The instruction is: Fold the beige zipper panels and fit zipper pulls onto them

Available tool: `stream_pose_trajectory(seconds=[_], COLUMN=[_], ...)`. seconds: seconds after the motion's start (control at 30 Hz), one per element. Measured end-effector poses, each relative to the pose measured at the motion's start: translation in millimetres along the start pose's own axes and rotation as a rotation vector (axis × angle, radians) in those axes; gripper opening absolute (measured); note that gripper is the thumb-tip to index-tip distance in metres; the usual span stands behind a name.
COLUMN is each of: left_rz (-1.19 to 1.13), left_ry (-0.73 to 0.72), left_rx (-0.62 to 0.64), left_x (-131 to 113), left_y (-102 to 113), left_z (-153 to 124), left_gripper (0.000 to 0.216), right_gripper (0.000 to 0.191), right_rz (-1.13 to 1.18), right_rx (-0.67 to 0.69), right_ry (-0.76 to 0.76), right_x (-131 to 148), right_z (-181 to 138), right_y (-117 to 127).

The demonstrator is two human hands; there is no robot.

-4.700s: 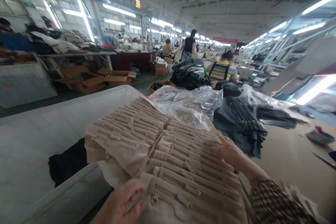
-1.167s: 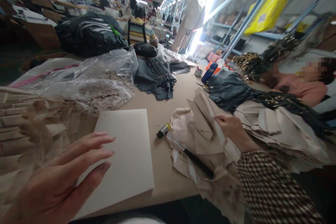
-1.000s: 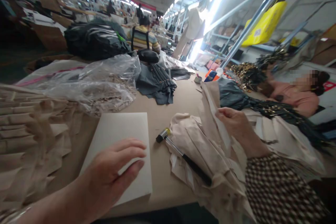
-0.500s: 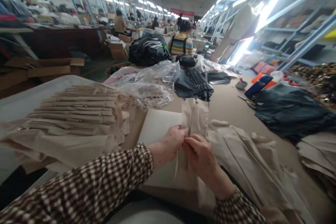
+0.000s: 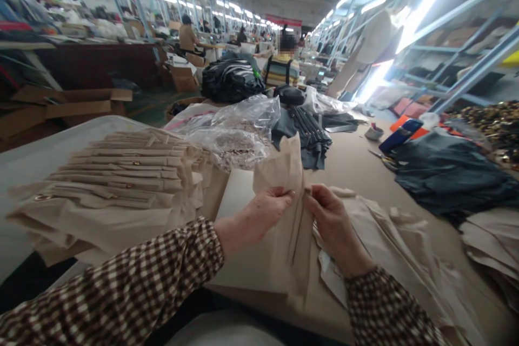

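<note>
A beige fabric piece (image 5: 298, 227) with a dark lengthwise line, perhaps a zipper, hangs between my hands. My left hand (image 5: 259, 219) pinches its left side, thumb on top. On the other edge, my right hand (image 5: 330, 219) grips the cloth between thumb and fingers. The upper end of the piece stands up and folds over, while its lower end trails toward the table's front edge. Beneath it lies a pale flat board (image 5: 239, 259). Close to my right hand is a loose pile of beige fabric pieces (image 5: 381, 238).
At left, a stack of beige zippered pieces (image 5: 121, 167) rests on a pale surface. Behind the board are a clear plastic bag (image 5: 239, 130) and dark zippered pieces (image 5: 302, 130). Dark cloth (image 5: 450, 173), scissors (image 5: 383, 159) and a small cup (image 5: 373, 131) sit at right. A person (image 5: 281, 70) sits ahead.
My hands have moved apart, the right one to the right and slightly up. The beige piece, flatter before, is now lifted and its top end stands folded.
</note>
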State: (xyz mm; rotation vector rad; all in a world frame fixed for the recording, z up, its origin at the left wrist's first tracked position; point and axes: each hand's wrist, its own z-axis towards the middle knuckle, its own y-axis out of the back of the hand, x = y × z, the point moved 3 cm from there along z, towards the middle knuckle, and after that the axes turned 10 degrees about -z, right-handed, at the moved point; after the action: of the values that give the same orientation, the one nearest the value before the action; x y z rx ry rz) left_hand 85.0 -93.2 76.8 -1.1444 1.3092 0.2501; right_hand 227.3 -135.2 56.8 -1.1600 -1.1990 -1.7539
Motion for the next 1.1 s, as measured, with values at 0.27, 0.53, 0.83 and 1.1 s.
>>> stream_pose_trajectory(seconds=[0.27, 0.53, 0.83, 1.1], left_rz=[-0.094, 0.025, 0.751, 1.427], left_ry=[0.126, 0.281, -0.193, -0.548], left_rx=[0.019, 0.329, 0.207, 0.128], left_x=[-40.6, -56.7, -90.4, -123.8], left_y=[18.5, 2.4, 17.4, 0.0], left_z=[-16.2, -35.3, -47.5, -107.6], left_gripper=[0.045, 0.046, 0.024, 0.029], right_gripper=[0.025, 0.026, 0.017, 0.018], right_rz=[-0.49, -0.957, -1.037, -1.075], right_rx=[-0.458, 0.055, 0.373, 0.222], right_ry=[0.063, 1.027, 0.976, 0.733], right_x=[-22.5, 98.1, 104.9, 147.1], right_z=[-4.9, -19.3, -2.3, -4.7], right_y=[104.1, 37.5, 19.2, 15.2])
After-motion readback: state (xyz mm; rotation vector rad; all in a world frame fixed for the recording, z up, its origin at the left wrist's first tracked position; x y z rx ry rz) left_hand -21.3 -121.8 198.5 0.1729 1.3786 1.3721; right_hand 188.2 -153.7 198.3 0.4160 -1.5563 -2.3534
